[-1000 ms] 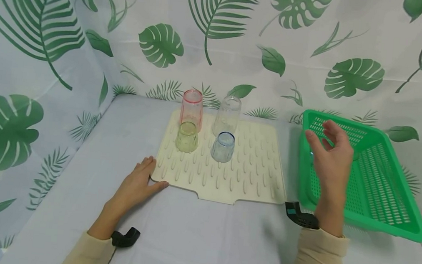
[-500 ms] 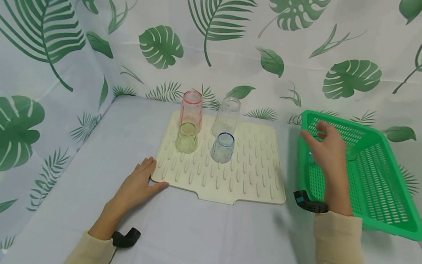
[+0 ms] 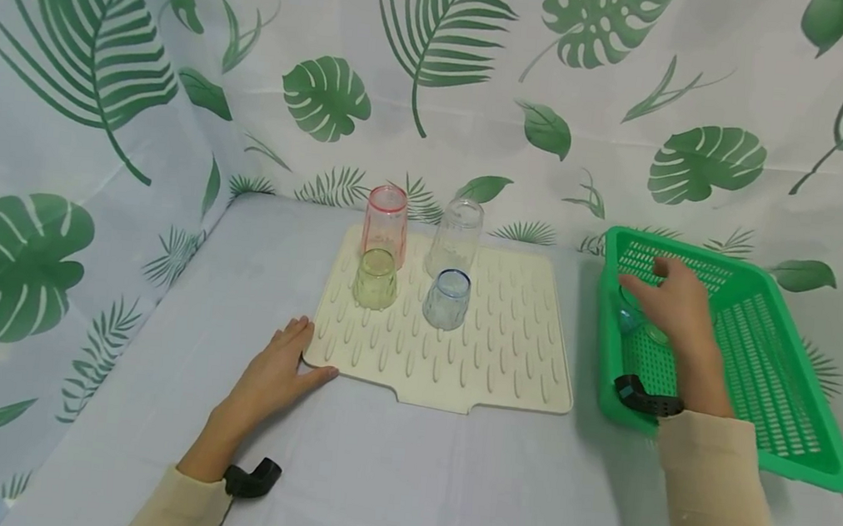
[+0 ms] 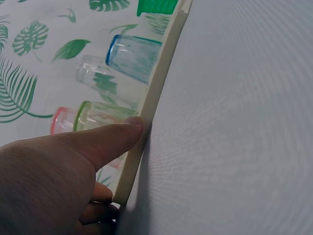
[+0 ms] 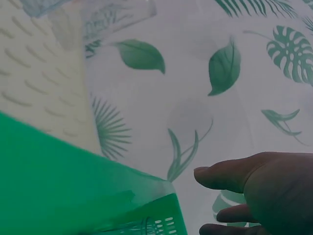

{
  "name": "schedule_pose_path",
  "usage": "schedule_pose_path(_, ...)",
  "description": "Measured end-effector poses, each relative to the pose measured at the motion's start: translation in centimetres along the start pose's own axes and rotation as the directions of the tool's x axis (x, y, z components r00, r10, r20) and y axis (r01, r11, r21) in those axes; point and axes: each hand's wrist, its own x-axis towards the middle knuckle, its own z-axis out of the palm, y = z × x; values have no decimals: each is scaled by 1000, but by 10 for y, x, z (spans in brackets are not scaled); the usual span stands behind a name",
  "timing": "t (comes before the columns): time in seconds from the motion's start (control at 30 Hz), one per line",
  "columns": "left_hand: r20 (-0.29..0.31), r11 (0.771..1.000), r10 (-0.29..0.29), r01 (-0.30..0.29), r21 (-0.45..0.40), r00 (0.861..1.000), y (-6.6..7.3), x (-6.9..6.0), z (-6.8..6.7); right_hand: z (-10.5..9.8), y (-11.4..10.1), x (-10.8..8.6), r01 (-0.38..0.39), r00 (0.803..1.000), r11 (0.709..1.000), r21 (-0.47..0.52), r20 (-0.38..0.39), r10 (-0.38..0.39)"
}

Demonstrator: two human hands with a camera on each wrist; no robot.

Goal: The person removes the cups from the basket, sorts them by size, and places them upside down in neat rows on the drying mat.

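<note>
In the head view my left hand (image 3: 269,375) rests at the front left corner of a cream ribbed drying mat (image 3: 513,338). Its thumb lies along the mat's front edge, its fingers by the left edge. On the mat stand a tall pink-rimmed glass (image 3: 385,226), a tall clear glass (image 3: 457,237), a short yellow-green glass (image 3: 375,284) and a short blue-rimmed glass (image 3: 447,303). My right hand (image 3: 677,306) reaches over the green basket (image 3: 796,363), thumb and fingers apart, holding nothing. Below it lie a bluish glass (image 3: 629,319) and another glass (image 3: 656,334), partly hidden.
The basket stands to the right of the mat, with a narrow strip of tablecloth between them. A leaf-print cloth (image 3: 458,99) hangs behind and at the left. White cloth (image 3: 432,481) covers the table in front of the mat.
My right hand has lowered and moved rightward into the basket's opening, and more of the glasses there now shows. The left hand and the glasses on the mat stay put.
</note>
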Motion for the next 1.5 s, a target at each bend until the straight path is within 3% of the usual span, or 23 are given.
schedule_pose_path(0.23, -5, 1000, 8, -8, 7, 1000, 1, 0, -1, -5, 13, 5, -28, 996, 999, -47, 88, 32)
schedule_pose_path(0.77, 4, 1000, -3, 3, 5, 1000, 1, 0, 0, 0, 29, 13, -12, 982, 992, -128, 187, 36)
schedule_pose_path(1.5, -7, 1000, 16, -16, 11, 1000, 1, 0, 0, 2, 37, 18, -4, 981, 977, -212, 188, 45)
